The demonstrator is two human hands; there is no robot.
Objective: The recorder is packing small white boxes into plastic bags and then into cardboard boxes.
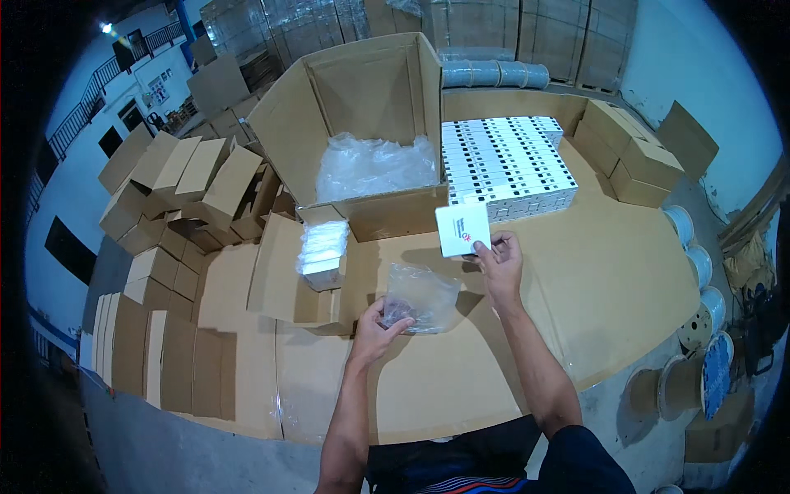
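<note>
Forearms, two, bare, rising from the lower edge over a sheet of brown cardboard that serves as the work surface.

Left hand: fingers curled and pressed together on the near edge of a clear plastic bag. Bag lies slack on the cardboard, its mouth seemingly toward the other hand; something dark shows at the pinched corner, too small to identify.

Right hand: thumb and fingertips pinching the lower edge of a small white box, held upright above and just beyond the bag, remaining fingers loosely folded. Box touches nothing but the fingers.

Risks, judged from this arrangement:
- Box is held by one edge only; a light pinch could let it swing or drop onto the cardboard.
- Bag is limp and gripped at one side; its mouth may stay flat, so the box could catch on the film or push the bag away.
- Thin film may tear if a box corner drags across it.

Surroundings, relative to the hands:
- Beyond the right hand, just behind the held box: a dense block of matching white boxes, stacked in rows.
- Beyond the left hand: a large open carton lined with clear film.
- Left of the bag: a wrapped bundle on a flat carton flap.
- Far left: heaps of small brown cartons, folded and unfolded.
- Far right: empty spools along the floor edge.
</note>
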